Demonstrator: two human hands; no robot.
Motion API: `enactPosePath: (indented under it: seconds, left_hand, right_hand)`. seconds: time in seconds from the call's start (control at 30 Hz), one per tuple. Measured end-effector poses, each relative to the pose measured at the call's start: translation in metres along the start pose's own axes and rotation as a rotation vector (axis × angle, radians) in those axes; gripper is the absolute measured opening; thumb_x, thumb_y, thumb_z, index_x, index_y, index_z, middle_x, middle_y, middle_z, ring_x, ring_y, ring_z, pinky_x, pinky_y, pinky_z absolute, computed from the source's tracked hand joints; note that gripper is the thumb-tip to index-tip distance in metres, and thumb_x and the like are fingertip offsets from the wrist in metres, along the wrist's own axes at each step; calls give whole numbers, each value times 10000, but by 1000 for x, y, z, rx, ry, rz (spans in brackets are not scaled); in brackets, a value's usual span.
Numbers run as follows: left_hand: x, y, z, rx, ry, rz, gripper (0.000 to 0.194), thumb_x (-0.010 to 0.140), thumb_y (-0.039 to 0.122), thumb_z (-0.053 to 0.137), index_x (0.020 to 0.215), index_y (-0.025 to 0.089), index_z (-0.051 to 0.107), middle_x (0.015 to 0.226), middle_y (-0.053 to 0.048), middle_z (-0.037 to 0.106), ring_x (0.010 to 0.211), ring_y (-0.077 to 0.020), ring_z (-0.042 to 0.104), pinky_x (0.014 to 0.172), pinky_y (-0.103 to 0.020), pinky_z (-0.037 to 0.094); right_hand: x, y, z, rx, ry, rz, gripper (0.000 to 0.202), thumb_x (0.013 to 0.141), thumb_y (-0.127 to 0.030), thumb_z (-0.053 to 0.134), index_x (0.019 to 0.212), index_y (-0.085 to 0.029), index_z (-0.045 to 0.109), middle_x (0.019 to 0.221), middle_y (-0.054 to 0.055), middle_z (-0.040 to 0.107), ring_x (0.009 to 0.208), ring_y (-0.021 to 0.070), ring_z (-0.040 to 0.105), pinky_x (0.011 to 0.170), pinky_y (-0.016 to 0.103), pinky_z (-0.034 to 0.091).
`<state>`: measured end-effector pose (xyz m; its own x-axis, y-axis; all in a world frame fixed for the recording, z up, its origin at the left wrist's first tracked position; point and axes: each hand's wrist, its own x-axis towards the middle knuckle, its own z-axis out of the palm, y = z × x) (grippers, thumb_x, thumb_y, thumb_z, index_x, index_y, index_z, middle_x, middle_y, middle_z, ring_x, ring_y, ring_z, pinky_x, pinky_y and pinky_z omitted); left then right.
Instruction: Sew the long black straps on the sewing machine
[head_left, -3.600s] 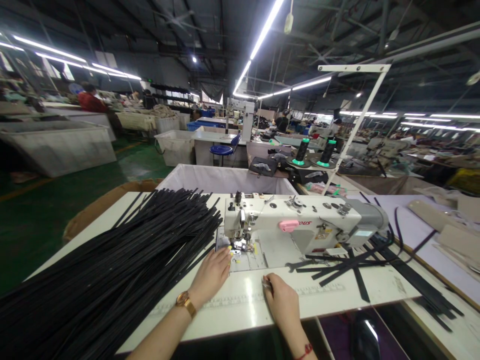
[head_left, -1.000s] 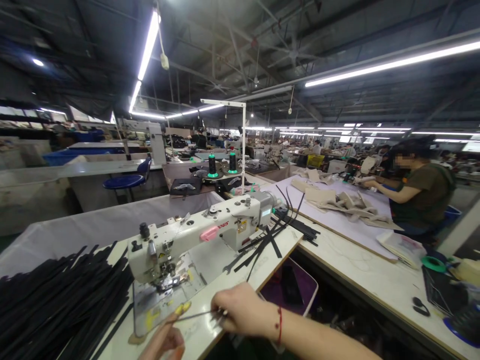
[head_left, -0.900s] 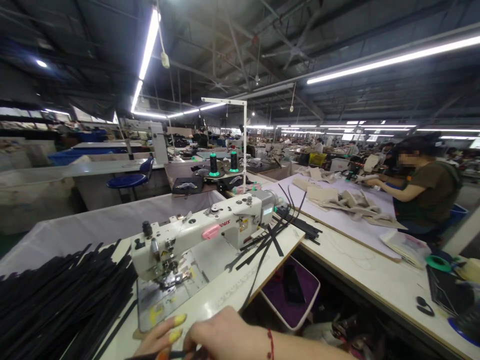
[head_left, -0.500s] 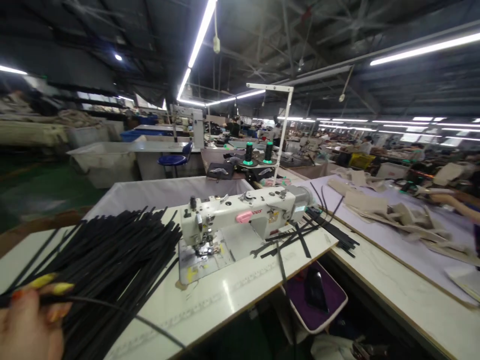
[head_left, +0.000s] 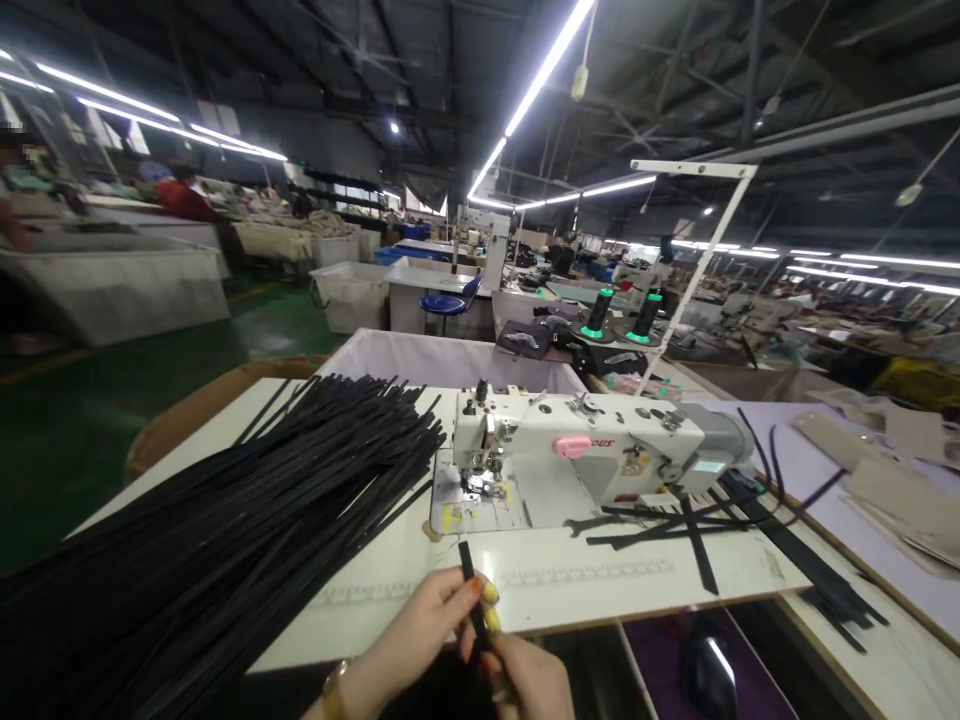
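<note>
Near the table's front edge, my left hand (head_left: 431, 620) pinches a narrow black strip (head_left: 466, 560) just below its upper end, which points toward the sewing machine (head_left: 532, 445). Yellow coverings show on some of its fingertips. Lower down, my right hand (head_left: 531, 675) is closed around the same strip, close beside the left; part of this hand is cut off by the frame's bottom. A large bundle of black strips (head_left: 247, 520) lies left of the machine. The needle area (head_left: 480, 485) is a short way beyond my hands, apart from the strip.
Loose black strips (head_left: 697, 545) and a wrench (head_left: 589, 525) lie by the machine's right end. A phone-like black object (head_left: 709, 665) rests in a purple-lined bin below. Thread cones (head_left: 643, 318) stand behind. Beige pieces (head_left: 900, 500) cover part of the right table.
My left hand has moved from the bundle at the left to the front of the machine with a strip. My right hand has come into view, gripping it too. The view has turned left.
</note>
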<state>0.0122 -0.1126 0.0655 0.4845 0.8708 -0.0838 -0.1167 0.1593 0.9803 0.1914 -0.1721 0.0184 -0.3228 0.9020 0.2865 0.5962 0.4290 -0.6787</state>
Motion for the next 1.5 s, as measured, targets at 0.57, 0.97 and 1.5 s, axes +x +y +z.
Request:
enactPosePath:
  seconds: [0.57,0.97,1.5]
  left_hand:
    - [82,-49,-88,1416,335,441,357,935,152,435,1261,168,580,1326,-99,592,1249,-273,513,1071,-514,407]
    - [83,-50,-90,1500,279,435,373,949,157,421,1297,144,556,1388,-89,548,1315,-277,457,1093,-528,377]
    - [82,-49,-89,1479,257,442,377,942,157,410,1282,165,573,1380,-81,556,1323,-272,449,1099,-530,369]
  right_hand:
    - [117,7,25,602,26,496,396,889,-267,422,1214,-104,580,685,14,614,724,199,589,781,336,462]
    - [138,6,32,613,110,503,173,860,-185,404,815,-171,571,642,-10,552,644,165,530,671,280,422]
    - [130,7,28,587,66,494,203,848,-156,384,910,-161,577,636,-6,587,675,183,580,716,296,434]
